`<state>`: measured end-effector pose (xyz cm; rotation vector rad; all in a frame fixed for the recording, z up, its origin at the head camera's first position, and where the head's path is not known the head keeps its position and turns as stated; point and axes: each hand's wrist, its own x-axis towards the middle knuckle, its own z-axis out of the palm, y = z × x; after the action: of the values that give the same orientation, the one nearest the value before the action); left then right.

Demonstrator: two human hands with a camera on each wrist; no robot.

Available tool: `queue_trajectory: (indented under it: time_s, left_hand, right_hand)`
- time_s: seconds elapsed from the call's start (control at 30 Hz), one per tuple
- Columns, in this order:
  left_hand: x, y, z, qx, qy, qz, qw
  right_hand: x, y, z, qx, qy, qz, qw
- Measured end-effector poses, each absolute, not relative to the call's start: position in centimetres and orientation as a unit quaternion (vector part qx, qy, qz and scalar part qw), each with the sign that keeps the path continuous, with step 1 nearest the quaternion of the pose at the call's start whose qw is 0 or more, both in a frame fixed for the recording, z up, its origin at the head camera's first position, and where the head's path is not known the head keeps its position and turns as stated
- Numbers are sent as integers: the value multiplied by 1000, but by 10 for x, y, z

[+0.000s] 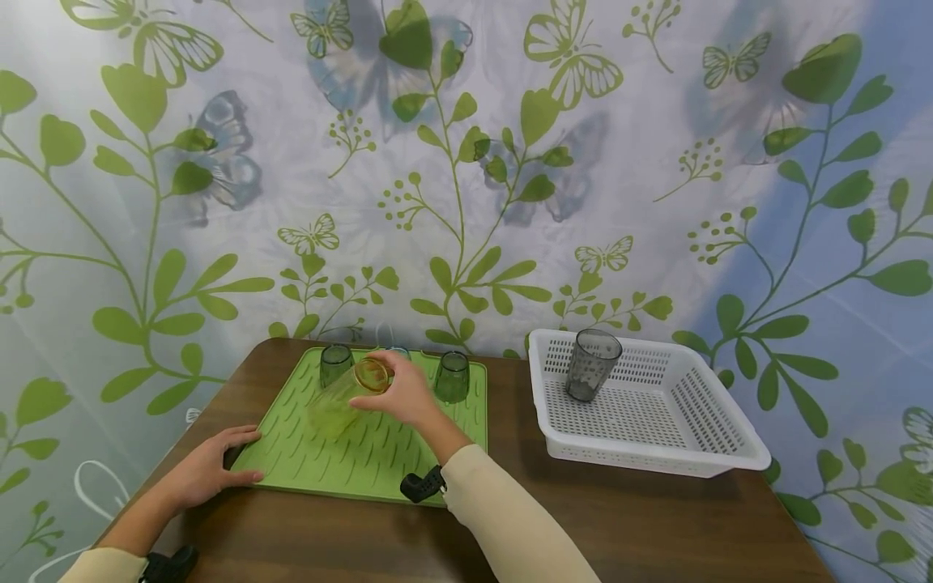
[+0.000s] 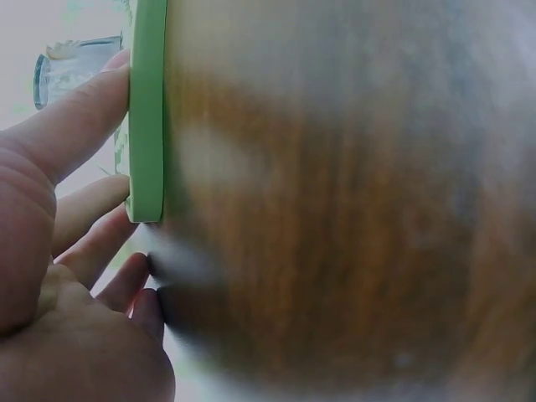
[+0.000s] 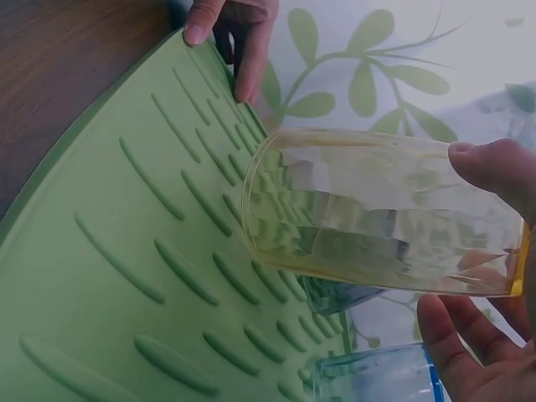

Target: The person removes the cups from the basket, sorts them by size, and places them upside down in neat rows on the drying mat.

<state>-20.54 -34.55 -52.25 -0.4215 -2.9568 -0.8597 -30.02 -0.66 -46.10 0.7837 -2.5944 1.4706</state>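
Note:
My right hand (image 1: pixel 406 394) grips a clear yellow drinking glass (image 3: pixel 368 209) near its darker yellow end. The glass leans over a green ribbed drying mat (image 1: pixel 313 470), its other end pointing down at the mat; whether it touches, I cannot tell. My left hand (image 1: pixel 202 468) rests at the mat's near left corner, thumb and fingers spread along the edge. On the mat, a dark green glass (image 1: pixel 336 364) stands behind the yellow one, and another green glass (image 1: pixel 453 379) stands right of my right hand. A blue glass (image 3: pixel 377 377) is mostly hidden in the head view.
At the right of the brown wooden table (image 1: pixel 510 502) sits a white perforated plastic basket (image 1: pixel 634 461). Inside it, towards its left, a grey glass (image 1: pixel 592 366) stands tilted. A curtain (image 1: pixel 466 178) printed with leaves and butterflies hangs directly behind the table.

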Motion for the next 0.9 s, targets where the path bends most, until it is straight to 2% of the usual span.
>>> queue_trajectory:
  time_s: [0.9]
  left_hand:
    - [-202, -343, -524, -121, -952, -280, 11]
  right_hand:
    - [-305, -52, -450, 286, -865, 412, 18]
